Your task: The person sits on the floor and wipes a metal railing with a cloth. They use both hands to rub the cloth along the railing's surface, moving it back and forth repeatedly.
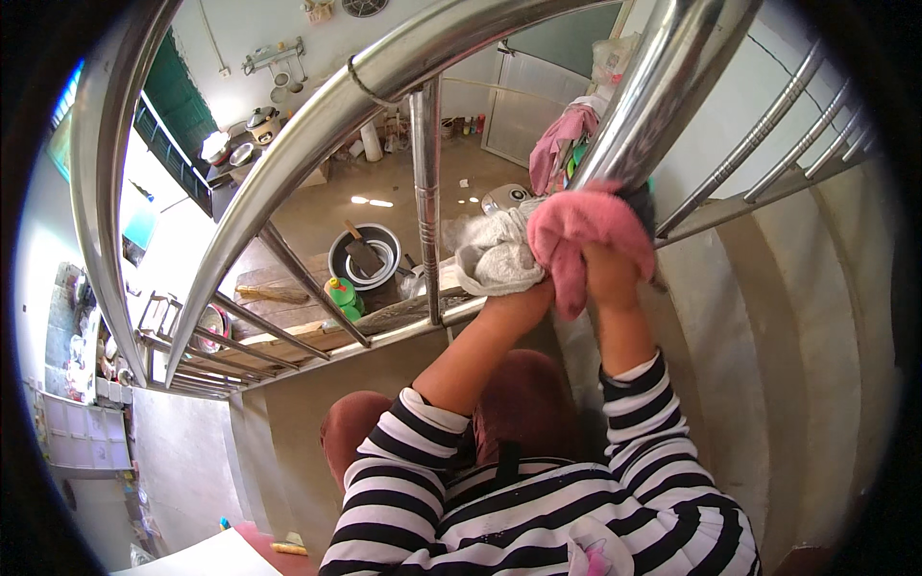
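Observation:
A thick stainless steel newel post [648, 93] of the stair railing rises in front of me. My right hand [609, 263] is pressed to its lower part with a pink cloth [591, 223], which covers the fingers and hangs down past the wrist. Just left of it, my left hand [536, 295] holds a greyish-white cloth [500, 252] bunched near the post's base; its fingers are hidden by the cloths. Both forearms reach forward side by side, and the pink cloth is slightly blurred.
Curved steel handrail [310, 158] and balusters [426, 209] stand close on the left. Stair steps [749, 302] curve away at right. Below the railing are a metal basin [392, 234] holding a cleaver, a green bottle [346, 299], a rice cooker [263, 126] and a white door [529, 108].

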Available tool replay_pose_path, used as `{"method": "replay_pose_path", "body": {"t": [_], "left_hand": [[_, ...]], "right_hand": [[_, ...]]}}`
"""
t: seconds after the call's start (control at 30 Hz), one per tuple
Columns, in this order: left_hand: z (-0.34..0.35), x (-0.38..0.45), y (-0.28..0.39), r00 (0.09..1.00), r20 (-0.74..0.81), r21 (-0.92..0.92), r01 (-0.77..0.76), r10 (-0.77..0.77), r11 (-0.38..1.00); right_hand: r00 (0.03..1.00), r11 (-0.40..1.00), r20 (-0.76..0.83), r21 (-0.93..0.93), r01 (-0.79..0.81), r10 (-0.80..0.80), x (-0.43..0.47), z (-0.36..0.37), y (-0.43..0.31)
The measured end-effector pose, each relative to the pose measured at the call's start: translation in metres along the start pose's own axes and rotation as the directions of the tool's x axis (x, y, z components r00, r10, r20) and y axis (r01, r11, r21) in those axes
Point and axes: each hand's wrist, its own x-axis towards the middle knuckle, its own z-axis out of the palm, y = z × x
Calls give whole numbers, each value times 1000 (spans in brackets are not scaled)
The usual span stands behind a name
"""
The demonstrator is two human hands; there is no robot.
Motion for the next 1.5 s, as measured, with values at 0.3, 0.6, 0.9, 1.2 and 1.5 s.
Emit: {"method": "replay_pose_path", "body": {"t": [0.3, 0.6, 0.9, 1.2, 1.5], "left_hand": [[60, -75, -64, 927, 246, -4, 294, -284, 956], [-22, -5, 20, 995, -24, -227, 92, -100, 969], [23, -15, -19, 1000, -13, 2, 2, -2, 1000], [1, -62, -15, 919, 268, 142, 260, -290, 955], [-104, -58, 33, 897, -419, -64, 128, -143, 990]], "right_hand": [[984, 991, 153, -83, 106, -93, -50, 31, -5], [997, 978, 33, 201, 65, -73, 17, -9, -19], [957, 974, 186, -3, 226, -222, -10, 10, 1], [991, 908, 24, 398, -132, 133, -69, 28, -26], [983, 974, -116, 159, 161, -143, -78, 32, -51]]}}
